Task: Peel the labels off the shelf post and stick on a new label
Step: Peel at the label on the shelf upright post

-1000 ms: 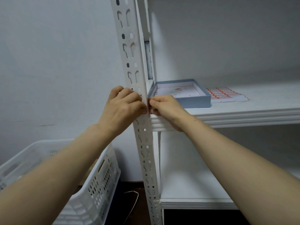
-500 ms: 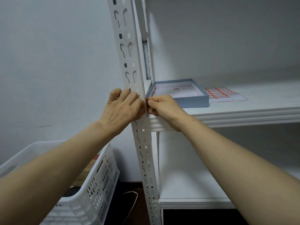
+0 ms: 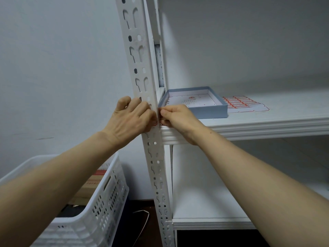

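A white slotted shelf post runs from top to bottom in the middle of the view. My left hand presses on its left face and my right hand on its corner edge, both at shelf height. Between the fingertips a small red-edged label shows on the post; most of it is hidden by my fingers. A sheet of red-bordered labels lies on the white shelf to the right.
A shallow blue box with a printed sheet inside stands on the shelf just right of the post. A white perforated crate holding a cardboard box stands on the floor at lower left. A lower shelf sits below.
Both hands stay together on the post at the same spot; the fingers have shifted slightly. The camera view has drifted a little.
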Demonstrator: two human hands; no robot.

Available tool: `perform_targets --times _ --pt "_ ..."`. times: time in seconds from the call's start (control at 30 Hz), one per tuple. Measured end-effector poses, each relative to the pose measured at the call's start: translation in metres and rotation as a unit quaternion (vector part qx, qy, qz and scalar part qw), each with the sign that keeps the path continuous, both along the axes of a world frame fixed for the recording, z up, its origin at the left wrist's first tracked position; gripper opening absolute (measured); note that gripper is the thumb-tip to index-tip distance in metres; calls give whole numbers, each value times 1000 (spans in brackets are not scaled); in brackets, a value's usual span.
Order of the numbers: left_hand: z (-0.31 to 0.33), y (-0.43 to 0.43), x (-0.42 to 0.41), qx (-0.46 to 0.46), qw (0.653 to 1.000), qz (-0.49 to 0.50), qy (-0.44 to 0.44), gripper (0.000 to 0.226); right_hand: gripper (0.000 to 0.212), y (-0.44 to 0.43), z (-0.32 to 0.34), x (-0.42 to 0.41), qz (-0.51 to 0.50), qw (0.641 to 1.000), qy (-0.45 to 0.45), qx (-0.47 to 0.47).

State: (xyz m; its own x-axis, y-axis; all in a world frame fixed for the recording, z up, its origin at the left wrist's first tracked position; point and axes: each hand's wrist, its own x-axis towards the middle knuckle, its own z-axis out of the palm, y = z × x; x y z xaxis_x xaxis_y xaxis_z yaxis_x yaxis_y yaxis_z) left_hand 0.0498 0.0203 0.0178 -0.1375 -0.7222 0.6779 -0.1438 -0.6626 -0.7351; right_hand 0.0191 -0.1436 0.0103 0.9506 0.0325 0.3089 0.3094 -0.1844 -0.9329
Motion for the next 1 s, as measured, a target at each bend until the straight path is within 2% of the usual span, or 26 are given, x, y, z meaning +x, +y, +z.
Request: perform_targets --times 0.13,0.23,0.37,0.53,0.67,0.8,1.0 --pt "-3 5 0 -13 998 -56 34 7 28 -2 -1 0 -3 1000 -6 1" --pt "-3 9 -1 13 997 -75 21 15 30 -4 0 -1 3 1000 -4 11" --pt "1 11 -2 38 993 -100 41 13 28 -1 1 -4 -12 1000 2 4" --pt "4 11 -4 45 992 -92 79 13 29 0 5 -9 -14 1000 -3 -23" --pt "3 7 -6 30 994 -69 77 13 28 6 5 -9 -50 990 -74 -110" --pt "4 3 -6 8 996 -58 60 19 30 4 6 -7 -69 982 -119 -130" --pt "3 4 -2 14 997 -49 49 11 28 -4 0 -7 -43 986 -90 -132"
